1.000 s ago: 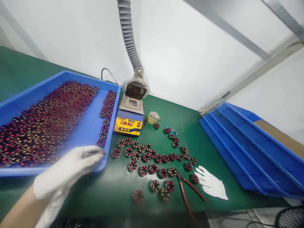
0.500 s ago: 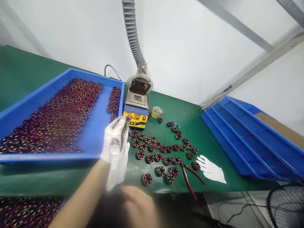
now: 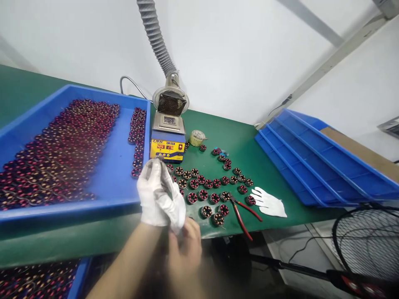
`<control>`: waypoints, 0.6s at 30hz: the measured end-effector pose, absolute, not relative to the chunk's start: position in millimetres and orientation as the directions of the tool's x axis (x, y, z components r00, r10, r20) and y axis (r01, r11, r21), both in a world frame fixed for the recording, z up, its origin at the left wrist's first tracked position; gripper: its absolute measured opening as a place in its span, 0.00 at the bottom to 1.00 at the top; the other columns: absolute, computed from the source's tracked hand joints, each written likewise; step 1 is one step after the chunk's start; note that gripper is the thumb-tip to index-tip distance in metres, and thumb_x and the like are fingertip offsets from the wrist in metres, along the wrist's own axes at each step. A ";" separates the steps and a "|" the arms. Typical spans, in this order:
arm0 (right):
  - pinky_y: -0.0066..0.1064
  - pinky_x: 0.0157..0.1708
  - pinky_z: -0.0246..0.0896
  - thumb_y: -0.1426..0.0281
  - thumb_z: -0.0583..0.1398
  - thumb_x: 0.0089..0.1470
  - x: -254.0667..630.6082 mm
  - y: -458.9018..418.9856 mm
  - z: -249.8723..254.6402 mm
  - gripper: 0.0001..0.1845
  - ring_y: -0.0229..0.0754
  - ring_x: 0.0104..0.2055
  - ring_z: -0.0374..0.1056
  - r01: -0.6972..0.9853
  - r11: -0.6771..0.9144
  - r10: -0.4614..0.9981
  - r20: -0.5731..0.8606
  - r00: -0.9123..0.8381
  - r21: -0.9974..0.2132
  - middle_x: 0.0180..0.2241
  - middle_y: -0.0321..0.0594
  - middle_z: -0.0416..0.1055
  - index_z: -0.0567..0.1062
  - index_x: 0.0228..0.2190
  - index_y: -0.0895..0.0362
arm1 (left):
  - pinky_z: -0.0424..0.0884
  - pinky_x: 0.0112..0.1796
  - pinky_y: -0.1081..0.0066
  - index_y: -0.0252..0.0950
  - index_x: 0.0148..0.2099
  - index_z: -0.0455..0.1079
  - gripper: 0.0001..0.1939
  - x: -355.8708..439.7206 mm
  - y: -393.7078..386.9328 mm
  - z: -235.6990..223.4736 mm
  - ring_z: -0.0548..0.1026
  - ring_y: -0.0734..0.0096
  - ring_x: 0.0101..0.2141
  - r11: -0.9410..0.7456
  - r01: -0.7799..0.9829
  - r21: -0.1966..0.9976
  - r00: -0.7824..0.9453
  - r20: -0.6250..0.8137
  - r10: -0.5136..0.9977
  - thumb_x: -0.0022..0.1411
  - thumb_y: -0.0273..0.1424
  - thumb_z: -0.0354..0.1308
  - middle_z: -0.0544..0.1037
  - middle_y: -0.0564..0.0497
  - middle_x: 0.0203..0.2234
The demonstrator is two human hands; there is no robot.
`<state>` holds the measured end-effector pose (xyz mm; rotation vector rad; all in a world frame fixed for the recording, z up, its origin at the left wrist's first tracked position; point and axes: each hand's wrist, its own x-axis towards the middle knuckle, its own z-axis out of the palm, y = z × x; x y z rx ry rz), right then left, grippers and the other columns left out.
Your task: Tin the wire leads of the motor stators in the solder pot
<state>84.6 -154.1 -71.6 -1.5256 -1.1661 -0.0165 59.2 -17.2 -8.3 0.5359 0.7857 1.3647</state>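
The loose glove [image 3: 178, 214] is white fabric, soft and creased, gathered into a narrow upright bundle whose lower end tapers to a crumpled tip. Grey soiling runs along its upper part, and the bundle darkens towards the top, near the fingertips. It is located between the two hands, above the front part of the green table [image 3: 109, 234] and in front of the solder pot [image 3: 167, 150]. The left hand [image 3: 151, 203] wears a worn glove [image 3: 149, 214], also white, with grey marks about the fingers; its fingers are drawn together, pointing up, and hold the loose glove. The two white fabrics overlap, so the exact line between them cannot be fixed with confidence. The right hand [image 3: 187, 243] is bare, somewhat blurred, with thumb and fingers narrowed on the lower end of the loose glove. Beside the hands, small round coils [image 3: 192, 198] with red or tan spots stand in loose rows on the table. The tray [image 3: 124, 198] to the left carries many more. To the right, red-handled pliers [image 3: 238, 218] lie near a spare glove [image 3: 269, 203], which is flat, white and spread-fingered.
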 end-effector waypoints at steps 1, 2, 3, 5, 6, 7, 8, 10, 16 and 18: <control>0.33 0.37 0.68 0.76 0.56 0.53 89.4 -152.7 -68.5 0.10 0.42 0.39 0.70 0.601 0.169 0.650 0.547 0.527 -0.781 0.34 0.43 0.73 0.72 0.38 0.55 | 0.65 0.26 0.81 0.37 0.38 0.65 0.18 60.4 -18.1 -9.4 0.66 0.82 0.24 0.149 -0.644 0.750 0.027 -0.172 0.985 0.50 0.41 0.63 0.68 0.57 0.26; 0.31 0.34 0.68 0.75 0.56 0.53 95.0 -151.6 -64.8 0.07 0.41 0.34 0.70 0.520 0.172 0.670 0.486 0.561 -0.837 0.30 0.40 0.72 0.73 0.34 0.55 | 0.66 0.27 0.82 0.37 0.38 0.67 0.17 60.9 -18.8 -9.3 0.68 0.82 0.26 0.140 -0.627 0.767 0.032 -0.155 0.987 0.49 0.40 0.64 0.70 0.57 0.27; 0.28 0.30 0.66 0.74 0.57 0.53 100.9 -150.7 -60.9 0.04 0.39 0.30 0.69 0.405 0.157 0.691 0.393 0.606 -0.901 0.27 0.38 0.72 0.73 0.31 0.56 | 0.66 0.30 0.83 0.36 0.39 0.69 0.16 60.4 -19.4 -7.9 0.69 0.82 0.28 0.127 -0.595 0.794 0.034 -0.133 0.990 0.49 0.39 0.64 0.71 0.56 0.29; 0.24 0.25 0.63 0.70 0.60 0.52 113.2 -148.7 -53.7 0.02 0.35 0.25 0.67 0.084 0.126 0.688 0.148 0.710 -0.988 0.24 0.35 0.70 0.71 0.28 0.56 | 0.66 0.33 0.85 0.36 0.39 0.71 0.15 56.7 -20.4 -1.9 0.70 0.82 0.31 0.079 -0.513 0.855 0.027 -0.076 0.997 0.50 0.37 0.65 0.74 0.54 0.32; 0.23 0.23 0.61 0.68 0.61 0.50 118.7 -147.6 -50.9 0.04 0.34 0.24 0.65 -0.093 0.127 0.682 0.019 0.731 -0.988 0.23 0.33 0.69 0.70 0.29 0.55 | 0.67 0.33 0.86 0.36 0.40 0.72 0.15 53.7 -21.2 2.2 0.71 0.81 0.31 0.051 -0.465 0.884 0.025 -0.045 0.999 0.51 0.37 0.64 0.74 0.53 0.32; 0.21 0.22 0.58 0.67 0.62 0.49 123.2 -146.6 -48.9 0.07 0.32 0.22 0.63 -0.252 0.135 0.691 -0.092 0.717 -0.958 0.22 0.31 0.67 0.69 0.29 0.55 | 0.67 0.31 0.86 0.36 0.41 0.72 0.14 50.3 -22.3 6.6 0.71 0.82 0.30 0.024 -0.419 0.908 0.021 -0.016 1.000 0.53 0.37 0.63 0.74 0.53 0.31; 0.20 0.21 0.56 0.66 0.63 0.48 126.2 -145.9 -48.1 0.08 0.31 0.22 0.62 -0.386 0.139 0.715 -0.177 0.676 -0.912 0.22 0.29 0.67 0.68 0.29 0.54 | 0.67 0.30 0.86 0.37 0.41 0.72 0.13 46.7 -24.0 10.9 0.71 0.82 0.29 0.002 -0.374 0.927 0.016 0.004 1.000 0.54 0.37 0.62 0.74 0.54 0.30; 0.19 0.20 0.53 0.66 0.64 0.47 126.4 -145.9 -50.4 0.10 0.29 0.21 0.60 -0.567 0.111 0.777 -0.285 0.562 -0.817 0.22 0.29 0.65 0.68 0.29 0.54 | 0.68 0.29 0.85 0.40 0.41 0.72 0.13 40.4 -29.1 18.3 0.71 0.80 0.29 -0.024 -0.318 0.948 -0.005 0.023 1.000 0.55 0.40 0.61 0.74 0.54 0.29; 0.21 0.18 0.51 0.61 0.66 0.44 101.6 -157.7 -74.4 0.14 0.31 0.19 0.58 -0.667 -0.114 0.811 -0.456 0.365 -0.736 0.17 0.33 0.64 0.72 0.23 0.59 | 0.69 0.31 0.85 0.42 0.40 0.72 0.12 34.1 -46.4 32.2 0.72 0.80 0.29 -0.118 -0.220 0.968 -0.203 0.073 0.976 0.54 0.38 0.62 0.75 0.56 0.30; 0.23 0.19 0.55 0.61 0.66 0.42 100.8 -157.3 -72.5 0.15 0.33 0.21 0.62 -0.713 -0.141 0.820 -0.485 0.305 -0.687 0.18 0.35 0.67 0.72 0.22 0.60 | 0.69 0.30 0.84 0.43 0.42 0.72 0.14 31.7 -46.2 33.8 0.72 0.80 0.29 -0.096 -0.207 0.974 -0.236 0.046 0.971 0.52 0.39 0.64 0.74 0.56 0.29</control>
